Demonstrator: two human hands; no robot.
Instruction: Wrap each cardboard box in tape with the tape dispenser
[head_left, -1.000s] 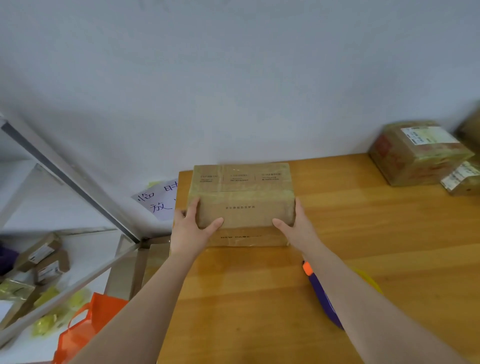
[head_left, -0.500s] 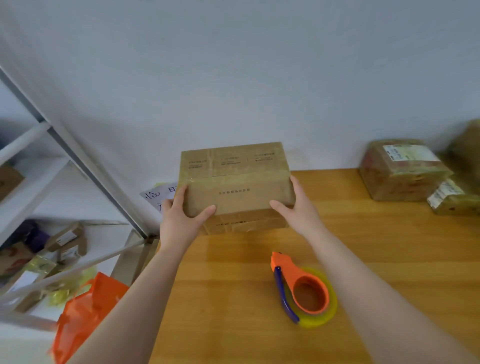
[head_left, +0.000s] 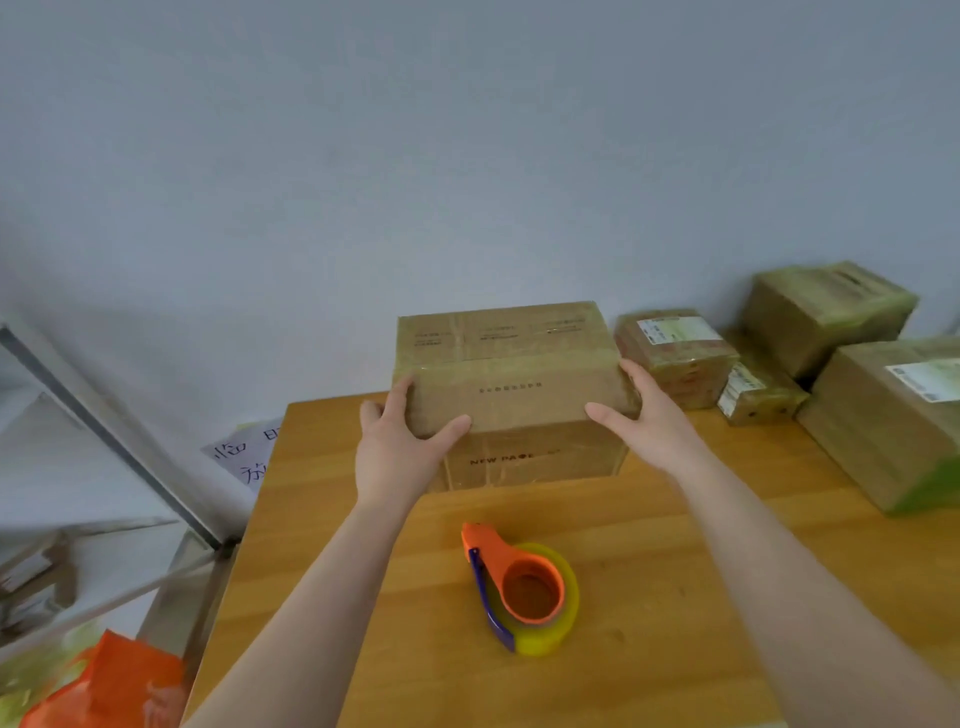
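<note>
One cardboard box (head_left: 511, 384) gripped endwise by left hand (head_left: 400, 447) and right hand (head_left: 649, 421) (thumbs in front); four wrapped boxes (head_left: 675, 353) crowding right edge of table (head_left: 701, 597); one tape dispenser (head_left: 524, 587) amid bare wood.

Pretty soft, even light, with only faint shadows on the wall (head_left: 467, 156). Wide-angle bending at the edges, and the orange bag (head_left: 109, 680) bottom left is smeared blurry.

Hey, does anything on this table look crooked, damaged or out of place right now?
Nothing looks spilled or damaged. The left hand and right hand hold the cardboard box by its ends; the tape dispenser lies flat on the wooden table. Only the small labelled box at the right looks tilted between bigger boxes.
</note>
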